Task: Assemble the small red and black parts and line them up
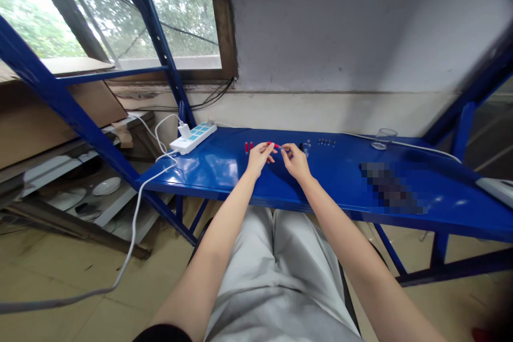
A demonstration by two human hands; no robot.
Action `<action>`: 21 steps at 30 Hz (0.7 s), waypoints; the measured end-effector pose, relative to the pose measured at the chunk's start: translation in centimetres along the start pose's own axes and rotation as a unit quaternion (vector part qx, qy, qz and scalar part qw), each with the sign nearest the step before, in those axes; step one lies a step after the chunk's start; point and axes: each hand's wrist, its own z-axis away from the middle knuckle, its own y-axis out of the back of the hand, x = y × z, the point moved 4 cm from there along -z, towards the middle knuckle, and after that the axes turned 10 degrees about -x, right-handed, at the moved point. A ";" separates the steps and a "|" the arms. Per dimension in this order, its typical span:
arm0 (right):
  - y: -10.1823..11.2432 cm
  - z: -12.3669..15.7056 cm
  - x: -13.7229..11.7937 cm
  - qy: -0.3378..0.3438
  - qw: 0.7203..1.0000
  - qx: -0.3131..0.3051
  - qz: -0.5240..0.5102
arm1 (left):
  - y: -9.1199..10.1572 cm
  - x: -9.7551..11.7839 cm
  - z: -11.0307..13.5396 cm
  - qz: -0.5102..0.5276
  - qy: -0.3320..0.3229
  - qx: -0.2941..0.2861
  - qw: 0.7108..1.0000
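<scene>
Both my hands meet over the middle of a blue metal shelf (224,171). My left hand (259,156) pinches a small red piece (276,145) between thumb and fingertips. My right hand (295,160) is closed in a pinch right beside it, fingertips touching the same small piece or a part joined to it; which one is too small to tell. Two more small red pieces (248,146) stand on the shelf just left of my left hand. A row of tiny dark parts (326,142) lies to the right of my right hand.
A white power strip (193,137) with a plugged charger and a white cable sits at the shelf's left end. A clear glass dish (383,138) stands at the back right. A blurred patch (390,187) covers something on the right. Blue frame posts rise left and right.
</scene>
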 end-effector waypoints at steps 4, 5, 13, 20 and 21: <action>-0.3 0.0 0.1 -0.012 0.999 -0.029 0.008 | -0.2 0.1 0.1 0.009 0.006 -0.024 1.000; -0.3 0.0 0.1 -0.009 0.999 -0.034 0.011 | -0.2 0.1 0.1 0.009 0.003 -0.020 1.000; -0.1 0.0 0.6 0.025 0.997 0.006 0.071 | 1.0 -0.1 -0.1 0.004 -0.039 0.097 0.994; 2.1 -0.3 1.6 -0.081 0.996 0.041 -0.004 | -0.5 -0.6 0.0 -0.088 -0.061 0.040 0.993; 2.7 -0.3 2.1 -0.111 0.993 0.022 -0.021 | -1.0 -0.6 0.0 -0.116 -0.067 0.020 0.991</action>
